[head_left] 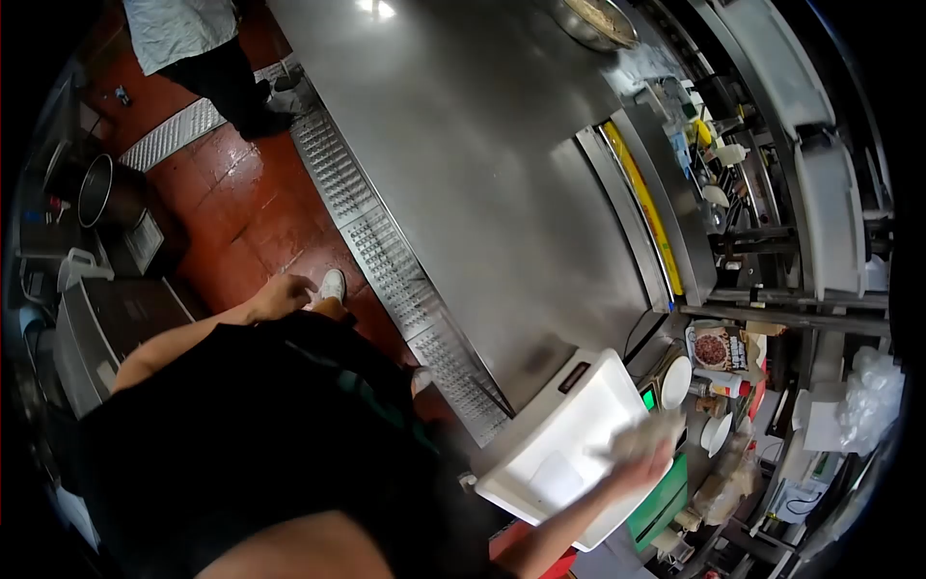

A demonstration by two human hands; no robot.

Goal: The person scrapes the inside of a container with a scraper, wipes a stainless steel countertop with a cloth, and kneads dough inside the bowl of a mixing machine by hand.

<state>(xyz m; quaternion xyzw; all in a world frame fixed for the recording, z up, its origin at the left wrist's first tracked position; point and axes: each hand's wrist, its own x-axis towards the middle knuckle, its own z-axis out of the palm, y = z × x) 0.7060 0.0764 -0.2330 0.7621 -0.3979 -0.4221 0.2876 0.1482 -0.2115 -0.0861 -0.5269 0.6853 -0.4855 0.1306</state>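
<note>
My right hand (651,467) reaches over a white plastic tub (514,470) at the lower right, its fingers smeared by motion. Held in it is a blurred pale greyish thing (635,436), possibly a cloth; its kind does not show clearly. The tub sits at the near end of a steel worktop (463,174). Away from the worktop, my left hand (285,294) hangs low over the floor beside my body. Its fingers are loosely bent and apart, and no object shows in them.
A metal bowl (598,21) with pale contents stands at the worktop's far end. Beyond the tub are a green board (661,502), white lids (676,382) and crowded shelves. A co-worker in a white jacket (183,31) stands on the red tiled floor (231,207), upper left.
</note>
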